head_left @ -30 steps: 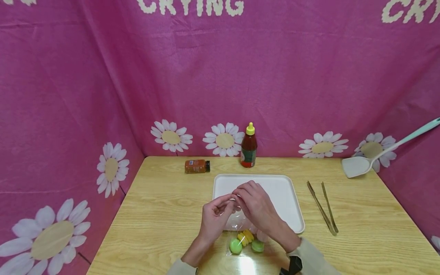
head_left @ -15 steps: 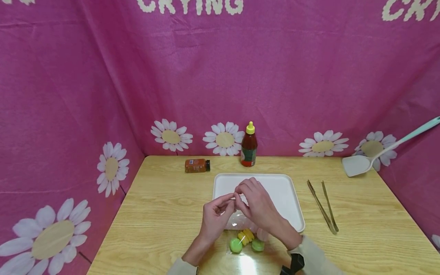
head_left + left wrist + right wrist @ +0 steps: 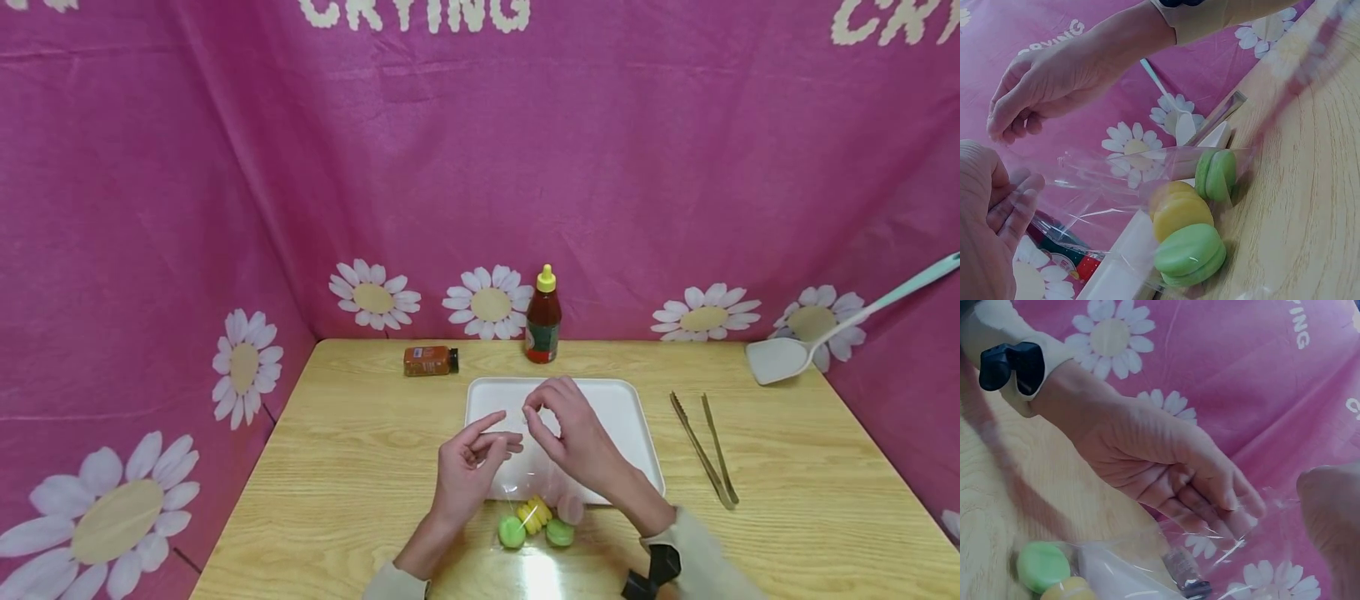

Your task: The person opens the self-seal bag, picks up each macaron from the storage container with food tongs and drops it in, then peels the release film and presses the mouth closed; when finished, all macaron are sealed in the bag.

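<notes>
A clear plastic bag (image 3: pixel 525 482) holds green and yellow macarons (image 3: pixel 535 515) and a pale pink round piece, its filled end by the white tray's near edge. My left hand (image 3: pixel 465 471) holds the bag's upper part between thumb and fingers, index finger stretched out. In the right wrist view, the left hand's fingertips (image 3: pixel 1242 526) show through the film. My right hand (image 3: pixel 573 433) pinches with thumb and index finger at the upper right; film reaches toward it in the right wrist view. What exactly lies between those fingertips is too small to tell.
Under the hands lies a white tray (image 3: pixel 626 433). Metal tongs (image 3: pixel 708 458) lie to its right, and a white spatula (image 3: pixel 780 360) leans at the back right corner. Behind stand a red sauce bottle (image 3: pixel 543 321) and, lying on its side, a spice jar (image 3: pixel 427 362).
The hands were together at the fingertips and are now apart. My right hand has moved a little up and right; the left index finger has straightened.
</notes>
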`<state>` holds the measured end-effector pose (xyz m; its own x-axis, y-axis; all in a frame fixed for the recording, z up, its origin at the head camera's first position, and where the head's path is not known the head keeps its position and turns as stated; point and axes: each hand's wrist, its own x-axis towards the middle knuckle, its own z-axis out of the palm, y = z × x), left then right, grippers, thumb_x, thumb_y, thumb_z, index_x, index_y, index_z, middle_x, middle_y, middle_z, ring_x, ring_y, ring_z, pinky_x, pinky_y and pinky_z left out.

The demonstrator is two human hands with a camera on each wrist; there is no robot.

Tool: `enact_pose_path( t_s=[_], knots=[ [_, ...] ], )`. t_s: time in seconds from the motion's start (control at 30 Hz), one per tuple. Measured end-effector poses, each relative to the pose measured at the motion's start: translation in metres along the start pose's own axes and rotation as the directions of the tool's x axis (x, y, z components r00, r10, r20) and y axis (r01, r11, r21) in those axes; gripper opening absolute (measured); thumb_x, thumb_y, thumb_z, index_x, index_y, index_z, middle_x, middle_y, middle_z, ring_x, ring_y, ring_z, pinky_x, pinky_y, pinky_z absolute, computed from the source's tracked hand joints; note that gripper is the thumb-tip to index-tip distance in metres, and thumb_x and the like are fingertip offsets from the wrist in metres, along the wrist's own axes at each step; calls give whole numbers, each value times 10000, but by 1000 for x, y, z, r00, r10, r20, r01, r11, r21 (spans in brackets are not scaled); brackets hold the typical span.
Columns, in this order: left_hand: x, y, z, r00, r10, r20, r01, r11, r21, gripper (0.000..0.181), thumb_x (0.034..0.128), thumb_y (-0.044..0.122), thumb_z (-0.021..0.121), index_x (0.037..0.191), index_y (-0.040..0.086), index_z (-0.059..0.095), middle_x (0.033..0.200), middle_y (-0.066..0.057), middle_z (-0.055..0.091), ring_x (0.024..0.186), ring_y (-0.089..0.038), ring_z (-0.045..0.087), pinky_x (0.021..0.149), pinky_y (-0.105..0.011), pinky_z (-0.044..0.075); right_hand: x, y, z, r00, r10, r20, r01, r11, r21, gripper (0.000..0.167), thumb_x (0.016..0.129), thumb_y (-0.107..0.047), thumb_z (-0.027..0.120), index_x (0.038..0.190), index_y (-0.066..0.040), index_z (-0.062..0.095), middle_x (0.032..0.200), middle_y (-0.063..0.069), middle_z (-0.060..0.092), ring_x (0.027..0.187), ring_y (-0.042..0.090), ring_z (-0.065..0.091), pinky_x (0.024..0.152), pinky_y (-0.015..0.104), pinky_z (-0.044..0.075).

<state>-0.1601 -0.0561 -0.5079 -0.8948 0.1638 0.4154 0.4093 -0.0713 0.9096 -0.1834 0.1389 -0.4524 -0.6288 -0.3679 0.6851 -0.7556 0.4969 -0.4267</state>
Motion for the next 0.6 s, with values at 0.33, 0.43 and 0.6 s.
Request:
enact_pose_path(
  t_s=[0.33, 0.43, 0.6],
  knots=[
    [-3, 1, -10, 996, -88, -22, 88, 996, -11, 199, 1064, 144, 624, 1179, 0, 701, 1080, -151, 787, 984, -285, 774, 844, -347, 633, 0, 9, -10, 1000, -4, -12, 4, 999, 33, 145, 927, 18, 706, 973, -105, 646, 939, -37, 625, 970, 151, 569, 832, 278, 472],
    [-3, -3, -11, 997, -73, -15, 72, 997, -15, 186, 1059, 120, 626, 1158, -19, 700, 1066, -169, 786, 967, -299, 776, 829, -347, 636, -4, 12, -16, 1000, 10, -19, -10, 1000, 25, 143, 933, 21, 691, 975, -106, 639, 943, -33, 614, 964, 141, 568, 831, 266, 473],
    [-2, -7, -13, 996, -79, -28, 79, 997, -19, 202, 1050, 130, 644, 1135, -46, 699, 1038, -178, 786, 930, -282, 784, 797, -338, 639, -9, 18, -24, 999, 18, -31, -18, 1000, 12, 179, 924, 57, 670, 959, -108, 612, 930, -39, 585, 941, 121, 548, 828, 249, 461]
  ],
)
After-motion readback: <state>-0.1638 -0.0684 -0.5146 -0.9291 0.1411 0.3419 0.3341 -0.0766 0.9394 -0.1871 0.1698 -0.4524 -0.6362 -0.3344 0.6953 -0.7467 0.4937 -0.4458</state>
